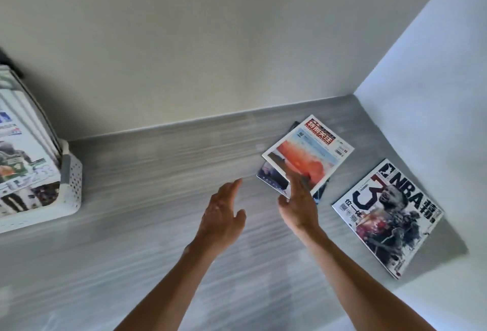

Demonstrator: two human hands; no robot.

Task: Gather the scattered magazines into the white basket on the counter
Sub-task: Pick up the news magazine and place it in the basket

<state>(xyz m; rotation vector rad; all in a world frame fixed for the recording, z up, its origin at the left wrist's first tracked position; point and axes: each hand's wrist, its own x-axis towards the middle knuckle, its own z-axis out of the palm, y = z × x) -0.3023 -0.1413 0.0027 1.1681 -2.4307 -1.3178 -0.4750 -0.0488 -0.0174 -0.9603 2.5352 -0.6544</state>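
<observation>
Both hands open and empty: the right hand (pixel 296 203) reaches with fingertips at the near edge of the red-cover magazine (pixel 308 150), topmost of a small pile, likely to square it; the left hand (pixel 224 210) hovers beside. The NBA magazine (pixel 387 216) lies apart, right. The white basket (pixel 69 180), far left on the grey counter (pixel 158 172), already holds several.

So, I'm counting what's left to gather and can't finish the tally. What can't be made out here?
- Magazines under the red-cover magazine: only corners show beneath it and the right hand, so their number is unclear.
- White basket: cut by the left frame edge, so its full contents are unseen.
- Right hand's contact with the pile: fingertips overlap it, grip unclear.
- NBA magazine: small print too small to read.
- Left hand: open, above the counter.
</observation>
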